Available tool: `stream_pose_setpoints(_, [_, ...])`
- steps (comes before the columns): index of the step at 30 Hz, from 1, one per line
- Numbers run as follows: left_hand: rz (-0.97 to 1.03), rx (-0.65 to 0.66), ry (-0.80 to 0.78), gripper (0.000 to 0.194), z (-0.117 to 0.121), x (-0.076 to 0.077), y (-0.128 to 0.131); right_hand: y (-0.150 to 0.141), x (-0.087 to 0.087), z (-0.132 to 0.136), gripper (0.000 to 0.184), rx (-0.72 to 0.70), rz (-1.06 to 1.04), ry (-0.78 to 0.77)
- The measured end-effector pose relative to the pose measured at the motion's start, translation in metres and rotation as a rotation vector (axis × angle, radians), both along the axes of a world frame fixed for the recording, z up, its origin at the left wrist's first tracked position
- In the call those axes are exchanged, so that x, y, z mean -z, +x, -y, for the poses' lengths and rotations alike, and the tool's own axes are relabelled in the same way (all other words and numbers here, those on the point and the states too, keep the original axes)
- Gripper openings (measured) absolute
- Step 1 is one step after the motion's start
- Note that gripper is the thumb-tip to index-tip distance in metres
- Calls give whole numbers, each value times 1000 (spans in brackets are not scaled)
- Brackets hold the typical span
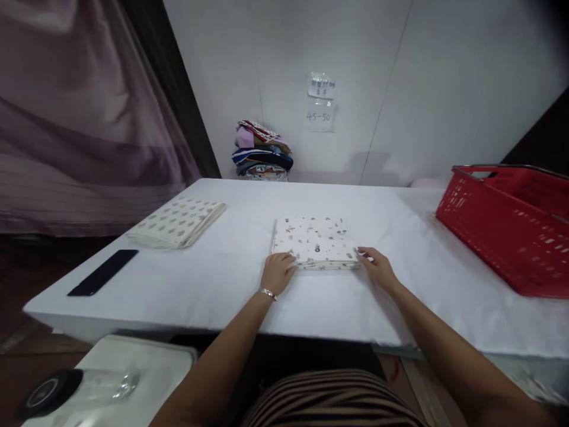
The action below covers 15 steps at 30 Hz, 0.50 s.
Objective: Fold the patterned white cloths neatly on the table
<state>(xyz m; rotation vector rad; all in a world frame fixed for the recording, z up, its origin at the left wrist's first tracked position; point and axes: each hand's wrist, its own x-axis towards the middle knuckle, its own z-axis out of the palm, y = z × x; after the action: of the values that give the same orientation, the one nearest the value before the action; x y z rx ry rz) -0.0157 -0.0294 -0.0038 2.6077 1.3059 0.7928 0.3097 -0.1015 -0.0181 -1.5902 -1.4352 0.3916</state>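
Cloth [313, 240] looks light, soft; best held at near corners, where each hand's grip is narrow.

Folded cloth [313, 240], white w/ small grey-black motifs; L cloth [178, 222], off-white w/ grey motifs; tablecloth [240, 296], plain white; basket [502, 225], red; curtain [89, 118], dusky pink-mauve; person's top [333, 397], black-and-tan stripes.

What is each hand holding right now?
Left hand: fingers at the cloth's near left corner; can't tell if pinching.
Right hand: fingertips at its near right corner; can't tell if pinching.
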Motion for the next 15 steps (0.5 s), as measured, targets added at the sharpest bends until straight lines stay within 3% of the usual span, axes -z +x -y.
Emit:
stream_pose_setpoints(6, [-5, 20, -14, 23, -6, 6, -3, 8, 1, 8, 27, -159, 143, 18])
stream_pose_setpoints(15, [-27, 40, -1, 30, -3, 6, -5, 8, -7, 10, 40, -189, 620, -54])
